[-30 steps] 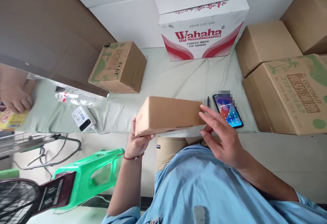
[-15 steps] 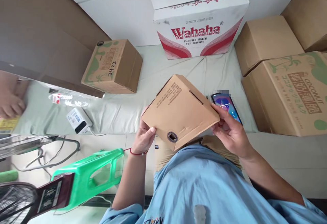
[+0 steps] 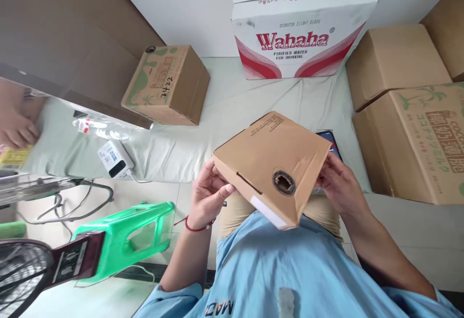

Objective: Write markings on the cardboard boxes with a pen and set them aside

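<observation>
A flat brown cardboard box (image 3: 261,149) is held up over my lap, tilted, with both hands on it. Small print runs along its far side, and a dark-ringed hole shows near the close corner. A white label is stuck on its narrow near side. My left hand (image 3: 210,192) grips the left corner, thumb on the side wall. At the right corner, my right hand (image 3: 340,182) is closed on the box edge, its fingers partly hidden behind it. Just beyond that hand lies a phone (image 3: 329,140), largely covered by the box.
A Wahaha water carton (image 3: 300,42) stands at the back of the cloth-covered surface (image 3: 235,98). Cartons (image 3: 409,149) stack at right; another (image 3: 163,86) sits left. A power bank (image 3: 115,159), plastic bottle (image 3: 103,127), green stool (image 3: 126,240) and another person's hand (image 3: 18,127) are at left.
Both hands have turned and tilted the box, bringing its narrow side with the white label into view. The box has shifted right, covering more of the phone. The whole view has shifted slightly.
</observation>
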`<state>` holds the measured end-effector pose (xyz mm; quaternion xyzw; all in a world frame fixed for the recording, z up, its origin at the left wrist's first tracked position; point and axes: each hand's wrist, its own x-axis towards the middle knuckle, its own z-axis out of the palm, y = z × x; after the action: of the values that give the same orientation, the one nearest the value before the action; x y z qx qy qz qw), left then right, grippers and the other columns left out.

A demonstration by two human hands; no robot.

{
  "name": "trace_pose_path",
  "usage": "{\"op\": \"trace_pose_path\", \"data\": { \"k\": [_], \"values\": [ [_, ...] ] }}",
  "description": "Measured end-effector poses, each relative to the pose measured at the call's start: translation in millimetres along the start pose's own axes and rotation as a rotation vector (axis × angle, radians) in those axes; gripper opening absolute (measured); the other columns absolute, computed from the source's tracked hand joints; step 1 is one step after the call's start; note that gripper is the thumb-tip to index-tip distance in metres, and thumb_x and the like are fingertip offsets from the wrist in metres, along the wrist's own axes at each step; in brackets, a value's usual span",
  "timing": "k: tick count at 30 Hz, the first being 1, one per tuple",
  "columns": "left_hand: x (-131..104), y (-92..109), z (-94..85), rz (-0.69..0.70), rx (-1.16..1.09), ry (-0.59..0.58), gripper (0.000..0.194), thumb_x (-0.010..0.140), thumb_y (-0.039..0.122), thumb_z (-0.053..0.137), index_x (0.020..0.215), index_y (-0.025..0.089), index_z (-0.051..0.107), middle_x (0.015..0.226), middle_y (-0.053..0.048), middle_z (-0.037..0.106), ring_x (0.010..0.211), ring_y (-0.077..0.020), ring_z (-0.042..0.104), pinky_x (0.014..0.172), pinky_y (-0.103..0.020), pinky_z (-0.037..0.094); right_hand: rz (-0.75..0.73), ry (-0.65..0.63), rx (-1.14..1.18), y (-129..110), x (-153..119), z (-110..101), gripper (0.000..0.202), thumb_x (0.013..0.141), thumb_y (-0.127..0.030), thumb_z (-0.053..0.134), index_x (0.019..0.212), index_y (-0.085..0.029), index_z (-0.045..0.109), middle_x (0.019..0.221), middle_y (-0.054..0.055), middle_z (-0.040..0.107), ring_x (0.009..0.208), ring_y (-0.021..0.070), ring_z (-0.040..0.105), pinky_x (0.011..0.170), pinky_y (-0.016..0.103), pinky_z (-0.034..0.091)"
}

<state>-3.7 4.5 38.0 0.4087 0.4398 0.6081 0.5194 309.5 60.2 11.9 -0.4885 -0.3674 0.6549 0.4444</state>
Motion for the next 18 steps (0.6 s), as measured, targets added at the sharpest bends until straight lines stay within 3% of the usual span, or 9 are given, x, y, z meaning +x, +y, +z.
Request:
{"op": "trace_pose_path", "data": {
  "k": [4, 9, 14, 18],
  "values": [
    [-1.5, 3.2, 3.1, 0.027, 0.018, -0.025, 0.055, 0.085, 0.029, 0.1, 0.137, 0.038, 0.081, 0.091, 0.003, 0.078, 0.066, -0.0115, 0.077, 0.063, -0.019, 0.068, 0.053, 0.012, -0.039, 1.2, 1.2, -4.4, 0.047, 0.09, -0.058, 0.082, 0.131, -0.036, 0.074, 0.099, 0.003, 0.071, 0.071, 0.0187, 0.06, 0.054, 0.032, 0.048],
    [-5.8, 9.5, 4.6, -0.024, -0.036, 0.074, 0.05, 0.083, 0.038, 0.101, 0.129, 0.029, 0.083, 0.084, 0.002, 0.076, 0.054, -0.0107, 0.069, 0.047, -0.018, 0.059, 0.02, 0.015, -0.104, 4.0, 1.6, -4.9, 0.051, 0.089, -0.06, 0.085, 0.132, -0.036, 0.076, 0.116, 0.004, 0.076, 0.092, 0.0226, 0.07, 0.064, 0.032, 0.058],
    [-9.7, 18.8, 8.4, -0.085, -0.065, 0.153, 0.048, 0.083, 0.044, 0.1, 0.124, 0.024, 0.084, 0.073, 0.001, 0.073, 0.049, -0.0109, 0.063, 0.039, -0.018, 0.049, 0.014, -0.047, -0.154, 5.7, 4.1, -0.7, 0.056, 0.093, -0.066, 0.082, 0.136, -0.032, 0.074, 0.094, 0.002, 0.072, 0.07, 0.0177, 0.063, 0.056, 0.03, 0.051],
    [-8.5, 18.9, 4.1, -0.092, -0.068, 0.197, 0.051, 0.084, 0.055, 0.098, 0.119, 0.021, 0.083, 0.069, 0.002, 0.072, 0.048, -0.0107, 0.062, 0.038, -0.017, 0.046, -0.044, 0.008, -0.169, 7.9, 4.7, 1.6, 0.066, 0.095, -0.06, 0.082, 0.155, -0.037, 0.065, 0.101, 0.0, 0.065, 0.064, 0.0116, 0.053, 0.052, 0.027, 0.048]
  ]
}}
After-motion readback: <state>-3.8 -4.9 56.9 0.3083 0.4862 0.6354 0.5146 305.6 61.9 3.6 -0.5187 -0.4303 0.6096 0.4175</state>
